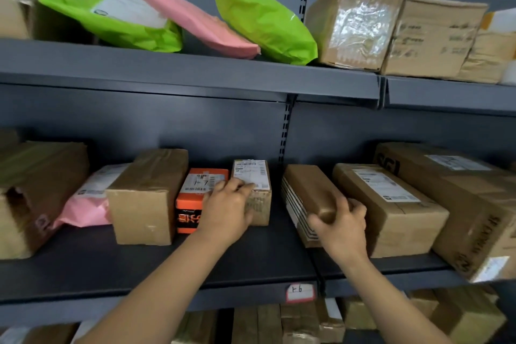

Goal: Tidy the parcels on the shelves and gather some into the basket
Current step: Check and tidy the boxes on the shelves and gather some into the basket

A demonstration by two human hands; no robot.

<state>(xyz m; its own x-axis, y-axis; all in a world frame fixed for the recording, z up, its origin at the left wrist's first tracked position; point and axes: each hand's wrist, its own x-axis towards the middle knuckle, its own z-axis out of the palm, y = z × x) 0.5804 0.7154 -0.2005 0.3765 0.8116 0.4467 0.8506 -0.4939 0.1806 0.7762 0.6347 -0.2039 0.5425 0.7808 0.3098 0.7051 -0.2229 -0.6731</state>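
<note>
Right now your left hand [229, 209] lies on the small brown cardboard box with a white label [255, 190], which stands on the dark grey metal shelf [251, 257]. Its fingers [245, 186] are spread a little over the near edge of the label. The thumb is hidden, so you cannot tell whether the hand clamps the box or only rests on it. Touching the left side of those fingers is the orange carton with a white sticker [199, 195]. Further left stand the tall plain cardboard box [145, 195] and the pink plastic mailer bag [86, 204]. Your right hand [342, 229] grips the near end of the flat brown tape-wrapped parcel with a striped side [310, 190]. The thumb is on its left corner and the curled fingers [354, 205] are over its top right edge. The parcel sits tilted, its striped side facing the gap between your two hands. Just beside the right fingers, on their right, is the long cardboard box with a shipping label [391, 204], and beyond that the large printed brown carton [460, 204], which overhangs the shelf front. Above your fingertips, on the upper shelf, two lime green mailer bags [259, 17] flank a pink mailer [190, 14]. Below your wrists a red-edged paper tag [300, 292] is stuck to the shelf lip.
</note>
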